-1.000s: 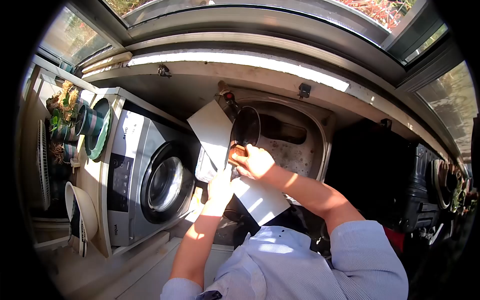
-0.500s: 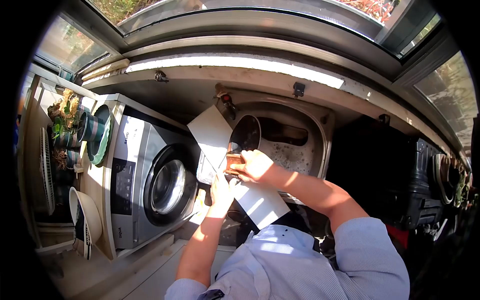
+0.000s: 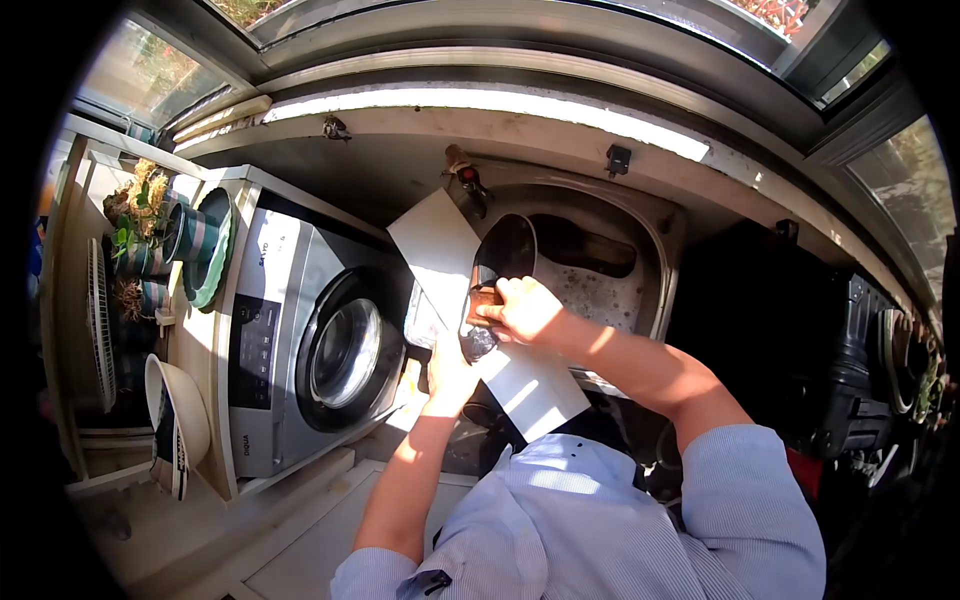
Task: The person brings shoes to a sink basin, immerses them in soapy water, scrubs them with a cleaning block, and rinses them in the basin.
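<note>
My right hand (image 3: 522,308) is closed round a brown block (image 3: 484,304) over the near left side of the metal sink (image 3: 600,300). My left hand (image 3: 451,370) is just below and to the left, beside a small dark shiny object (image 3: 478,343); its fingers are partly hidden, and what they hold cannot be made out. Beyond the block stands a dark round pan (image 3: 507,248), tilted at the sink's left side. A white board (image 3: 437,245) lies behind my left hand, and another white panel (image 3: 535,390) is between my hands and my body.
A front-loading washing machine (image 3: 290,340) stands at the left. Further left are potted plants (image 3: 140,210), a green pot (image 3: 190,235) and a white bowl (image 3: 180,410) on a shelf. The tap (image 3: 468,185) is behind the sink. A black case (image 3: 850,360) stands at the right.
The view has shifted slightly. My right hand and the brown block have moved a little relative to my left hand, and more of the dark shiny object now shows between my hands.
</note>
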`<state>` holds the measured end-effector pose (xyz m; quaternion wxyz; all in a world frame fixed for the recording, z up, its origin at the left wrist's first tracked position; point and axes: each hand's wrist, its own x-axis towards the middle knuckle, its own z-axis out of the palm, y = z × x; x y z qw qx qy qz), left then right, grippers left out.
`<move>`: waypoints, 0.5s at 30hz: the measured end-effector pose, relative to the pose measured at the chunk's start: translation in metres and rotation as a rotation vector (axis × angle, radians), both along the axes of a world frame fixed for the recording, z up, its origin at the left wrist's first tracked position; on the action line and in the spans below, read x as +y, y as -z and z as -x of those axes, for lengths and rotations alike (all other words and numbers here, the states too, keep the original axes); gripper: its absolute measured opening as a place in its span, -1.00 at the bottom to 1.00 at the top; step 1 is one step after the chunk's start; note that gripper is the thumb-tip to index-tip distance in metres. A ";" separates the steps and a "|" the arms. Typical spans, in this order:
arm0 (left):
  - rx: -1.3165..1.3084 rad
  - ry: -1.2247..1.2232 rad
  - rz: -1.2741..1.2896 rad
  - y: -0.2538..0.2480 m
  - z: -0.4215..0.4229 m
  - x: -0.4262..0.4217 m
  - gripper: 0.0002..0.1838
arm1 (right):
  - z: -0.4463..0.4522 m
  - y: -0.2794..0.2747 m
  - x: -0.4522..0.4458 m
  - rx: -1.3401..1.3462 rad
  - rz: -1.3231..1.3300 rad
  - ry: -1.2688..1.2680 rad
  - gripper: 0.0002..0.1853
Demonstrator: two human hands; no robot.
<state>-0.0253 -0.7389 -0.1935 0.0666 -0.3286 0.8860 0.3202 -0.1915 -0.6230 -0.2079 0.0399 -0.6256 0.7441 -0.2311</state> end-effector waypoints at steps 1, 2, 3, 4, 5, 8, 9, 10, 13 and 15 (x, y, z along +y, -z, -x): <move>0.001 0.019 0.024 0.004 0.001 -0.005 -0.17 | 0.012 -0.006 -0.002 -0.049 -0.008 0.069 -0.67; 0.031 0.030 0.057 0.014 0.001 -0.008 -0.18 | 0.009 -0.002 -0.006 -0.085 -0.056 0.148 -0.60; 0.055 0.044 0.090 0.020 -0.002 -0.009 -0.19 | 0.004 0.002 -0.010 -0.126 -0.107 0.231 -0.52; 0.009 -0.008 0.031 0.008 0.004 -0.004 -0.20 | -0.010 -0.008 -0.008 -0.089 -0.147 0.264 -0.52; 0.005 -0.019 0.046 0.011 0.001 -0.003 -0.21 | -0.026 -0.006 -0.004 -0.244 -0.210 0.228 -0.50; 0.022 -0.011 0.078 0.025 -0.001 -0.002 -0.24 | -0.053 0.008 0.005 -0.128 0.003 0.149 -0.49; 0.067 -0.009 0.086 0.024 -0.005 -0.003 -0.24 | -0.045 -0.006 0.006 -0.102 0.007 0.135 -0.50; 0.062 -0.007 0.027 0.012 -0.001 -0.003 -0.25 | -0.031 -0.005 0.005 -0.204 -0.218 0.016 -0.50; 0.081 -0.029 0.026 0.016 -0.002 -0.004 -0.24 | 0.018 -0.018 -0.003 -0.089 -0.322 0.187 -0.55; 0.064 -0.027 0.081 0.020 -0.002 -0.004 -0.26 | -0.016 -0.013 -0.008 -0.182 -0.185 0.319 -0.52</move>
